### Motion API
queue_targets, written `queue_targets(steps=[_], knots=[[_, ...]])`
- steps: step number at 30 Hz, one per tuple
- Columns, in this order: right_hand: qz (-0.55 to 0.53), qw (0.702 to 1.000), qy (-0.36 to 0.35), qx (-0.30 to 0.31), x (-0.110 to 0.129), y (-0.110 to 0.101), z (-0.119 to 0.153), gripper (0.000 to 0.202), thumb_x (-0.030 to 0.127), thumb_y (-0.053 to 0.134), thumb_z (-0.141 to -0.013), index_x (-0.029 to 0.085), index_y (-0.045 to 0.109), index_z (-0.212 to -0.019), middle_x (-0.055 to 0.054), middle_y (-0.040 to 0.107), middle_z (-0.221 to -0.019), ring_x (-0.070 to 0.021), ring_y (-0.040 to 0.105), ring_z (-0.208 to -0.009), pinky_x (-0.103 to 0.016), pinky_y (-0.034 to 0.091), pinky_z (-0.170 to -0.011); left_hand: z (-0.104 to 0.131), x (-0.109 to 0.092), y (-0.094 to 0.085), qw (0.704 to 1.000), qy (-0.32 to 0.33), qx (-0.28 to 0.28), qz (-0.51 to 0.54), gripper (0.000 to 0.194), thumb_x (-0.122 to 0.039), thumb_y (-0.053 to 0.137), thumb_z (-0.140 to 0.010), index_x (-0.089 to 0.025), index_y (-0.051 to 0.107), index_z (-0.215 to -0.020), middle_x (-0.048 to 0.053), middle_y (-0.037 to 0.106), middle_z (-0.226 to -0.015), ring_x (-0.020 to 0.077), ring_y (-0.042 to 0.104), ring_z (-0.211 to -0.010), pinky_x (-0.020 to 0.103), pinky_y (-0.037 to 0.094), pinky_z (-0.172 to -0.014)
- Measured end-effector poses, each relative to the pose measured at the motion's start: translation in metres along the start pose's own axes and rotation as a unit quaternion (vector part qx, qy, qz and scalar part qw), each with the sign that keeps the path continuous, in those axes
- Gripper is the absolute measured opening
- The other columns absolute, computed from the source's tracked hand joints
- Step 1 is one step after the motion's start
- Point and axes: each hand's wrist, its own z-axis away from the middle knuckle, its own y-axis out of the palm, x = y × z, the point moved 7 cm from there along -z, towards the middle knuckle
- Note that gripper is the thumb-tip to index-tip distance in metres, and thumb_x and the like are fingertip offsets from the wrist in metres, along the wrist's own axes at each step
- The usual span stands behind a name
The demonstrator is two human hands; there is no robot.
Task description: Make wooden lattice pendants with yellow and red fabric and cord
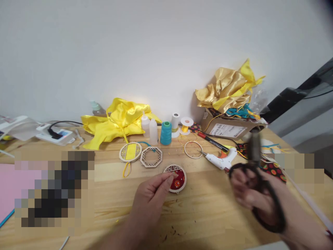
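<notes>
My left hand [154,192] is closed in a pinch, thumb against forefinger, over a round wooden frame [177,190] with dark red patterned fabric and fretwork along its top. The fingertips hide part of the frame, and whatever small thing is between them cannot be made out. On the right, my right hand [251,191] grips a pair of black-handled scissors [269,222], raised above the table with the blades pointing up and blurred by motion. An octagonal wooden frame [151,166] and a round frame with yellow fabric [130,152] lie beyond my left hand.
Along the back are yellow satin cloth [117,119], a teal thread cone [165,133], white bottles [153,133] and a yellow thread spool [186,125]. A glue gun [220,159], a thin wooden ring [193,150] and a cardboard box [231,126] stand or lie right.
</notes>
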Motion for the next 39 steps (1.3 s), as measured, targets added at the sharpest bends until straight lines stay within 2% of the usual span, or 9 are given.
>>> queue_targets(steps=[1, 4, 10, 13, 20, 25, 33, 36, 39], knots=[[-0.044, 0.998, 0.017, 0.046, 0.000, 0.025, -0.006, 0.035, 0.041, 0.075, -0.058, 0.021, 0.048, -0.067, 0.003, 0.053, -0.058, -0.0096, 0.044, -0.048, -0.022, 0.038, -0.043, 0.001, 0.000, 0.002, 1.000, 0.013, 0.009, -0.013, 0.019, -0.031, 0.061, -0.078, -0.023, 0.076, -0.087, 0.002, 0.076, -0.084, 0.0201, 0.066, -0.081, 0.027, 0.050, -0.076], [-0.131, 0.988, 0.046, 0.067, 0.003, 0.071, -0.025, 0.040, 0.030, 0.079, -0.054, 0.020, 0.042, -0.065, 0.001, 0.063, -0.069, -0.0070, 0.043, -0.049, -0.021, 0.038, -0.046, 0.005, -0.002, 0.008, 0.997, 0.051, 0.047, -0.044, 0.021, -0.029, 0.057, -0.082, -0.024, 0.075, -0.092, 0.002, 0.075, -0.088, 0.0206, 0.066, -0.083, 0.027, 0.049, -0.078], [-0.259, 0.957, 0.047, 0.126, 0.008, 0.111, -0.036, 0.039, 0.019, 0.082, -0.054, 0.019, 0.045, -0.067, 0.001, 0.068, -0.082, -0.0075, 0.054, -0.058, -0.020, 0.045, -0.057, 0.006, -0.006, 0.017, 0.986, 0.080, 0.114, -0.093, 0.027, -0.030, 0.048, -0.089, -0.025, 0.072, -0.100, 0.001, 0.072, -0.082, 0.0206, 0.064, -0.084, 0.027, 0.046, -0.078], [-0.258, 0.958, 0.026, 0.122, 0.010, 0.113, -0.036, 0.031, 0.020, 0.080, -0.059, 0.019, 0.050, -0.070, 0.001, 0.067, -0.080, -0.0100, 0.058, -0.066, -0.022, 0.047, -0.061, 0.007, -0.007, 0.019, 0.982, 0.077, 0.135, -0.103, 0.029, -0.032, 0.045, -0.090, -0.025, 0.072, -0.101, 0.001, 0.069, -0.078, 0.0197, 0.062, -0.079, 0.026, 0.045, -0.076], [-0.184, 0.980, 0.016, 0.071, 0.016, 0.104, -0.041, 0.021, 0.023, 0.075, -0.065, 0.019, 0.054, -0.067, 0.004, 0.061, -0.060, -0.0111, 0.057, -0.056, -0.023, 0.047, -0.054, 0.006, -0.006, 0.019, 0.984, 0.071, 0.129, -0.103, 0.030, -0.032, 0.045, -0.090, -0.025, 0.072, -0.100, 0.001, 0.067, -0.073, 0.0202, 0.061, -0.078, 0.025, 0.044, -0.072], [-0.160, 0.986, 0.014, 0.039, 0.021, 0.095, -0.044, 0.027, 0.024, 0.078, -0.060, 0.020, 0.051, -0.066, 0.004, 0.060, -0.058, -0.0114, 0.056, -0.052, -0.023, 0.047, -0.051, 0.005, -0.005, 0.017, 0.986, 0.066, 0.118, -0.097, 0.027, -0.032, 0.048, -0.088, -0.023, 0.073, -0.084, 0.001, 0.065, -0.066, 0.0203, 0.059, -0.072, 0.024, 0.043, -0.065], [-0.113, 0.992, -0.031, 0.044, 0.028, 0.091, -0.041, 0.021, 0.021, 0.070, -0.067, 0.022, 0.050, -0.069, 0.004, 0.059, -0.062, -0.0118, 0.055, -0.056, -0.024, 0.046, -0.053, 0.007, -0.002, 0.018, 0.984, 0.076, 0.121, -0.103, 0.027, -0.030, 0.047, -0.089, -0.025, 0.073, -0.094, 0.003, 0.068, -0.072, 0.0218, 0.062, -0.081, 0.026, 0.047, -0.069], [-0.081, 0.995, -0.046, 0.043, 0.033, 0.087, -0.039, 0.019, 0.023, 0.069, -0.069, 0.021, 0.050, -0.069, 0.003, 0.059, -0.064, -0.0128, 0.055, -0.059, -0.025, 0.045, -0.054, 0.009, -0.014, 0.009, 0.968, 0.171, 0.053, -0.174, 0.029, -0.026, 0.048, -0.089, -0.024, 0.066, -0.111, 0.007, 0.067, -0.098, 0.0233, 0.059, -0.100, 0.033, 0.047, -0.085], [-0.042, 0.997, -0.059, 0.035, 0.039, 0.083, -0.038, 0.019, 0.022, 0.069, -0.069, 0.021, 0.050, -0.069, 0.002, 0.060, -0.066, -0.0130, 0.054, -0.060, -0.025, 0.043, -0.055, 0.021, -0.039, -0.011, 0.913, 0.279, -0.122, -0.271, 0.045, -0.020, 0.051, -0.086, -0.021, 0.049, -0.131, 0.010, 0.040, -0.141, 0.0275, 0.033, -0.132, 0.044, 0.029, -0.107]])
